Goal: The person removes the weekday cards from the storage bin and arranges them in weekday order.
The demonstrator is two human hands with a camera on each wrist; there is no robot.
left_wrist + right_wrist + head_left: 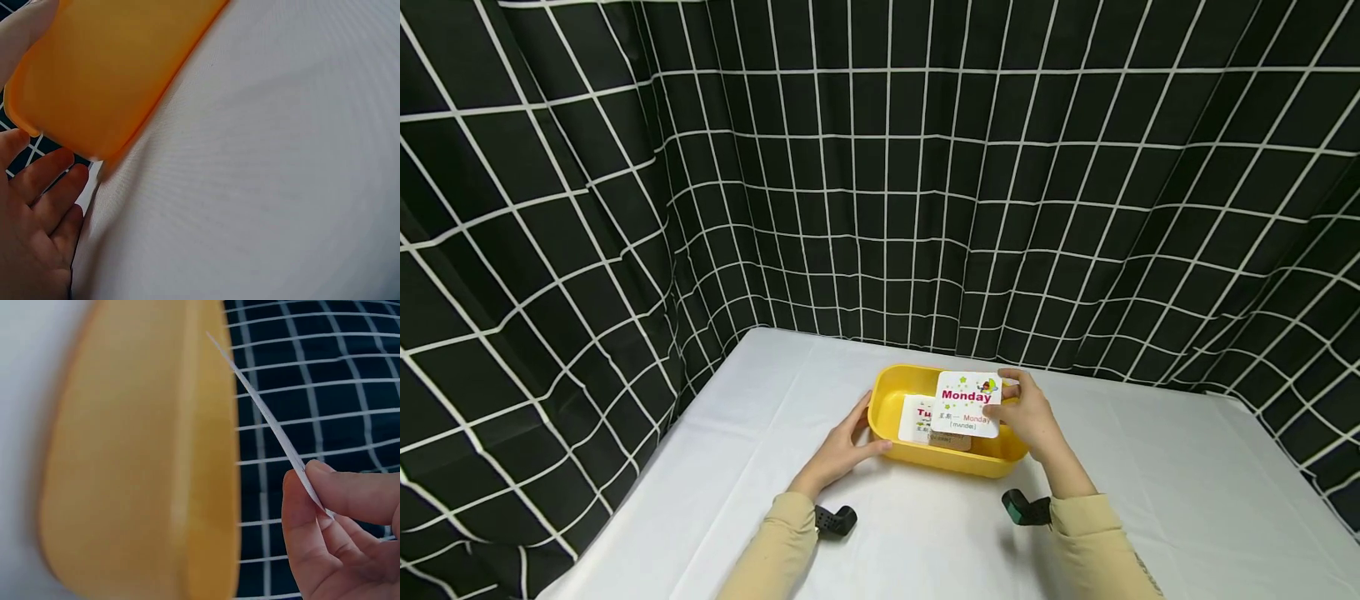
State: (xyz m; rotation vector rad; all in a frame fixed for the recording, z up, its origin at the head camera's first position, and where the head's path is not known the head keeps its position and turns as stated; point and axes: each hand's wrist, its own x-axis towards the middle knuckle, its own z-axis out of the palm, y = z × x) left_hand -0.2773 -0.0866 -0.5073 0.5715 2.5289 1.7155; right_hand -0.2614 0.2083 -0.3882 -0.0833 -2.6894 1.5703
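A yellow plastic bin [917,455] stands on the white table. My left hand [841,454] grips its left end, thumb on the front wall and fingers around the side; the left wrist view shows the curled fingers [59,187] by the corner. Above the bin's right half, my right hand [1028,414] pinches a white "Monday" flash card [964,417] by its right edge. In the right wrist view the card [275,428] appears edge-on between thumb and fingers. Inside the bin lies a card starting "Tu" [914,419], partly covered by the Monday card.
A white cloth covers the table [760,392]. Black curtains with a white grid [880,183] hang behind it and along both sides. Each wrist wears a black camera mount, the left one [837,522] and the right one [1026,508] near the bin's front.
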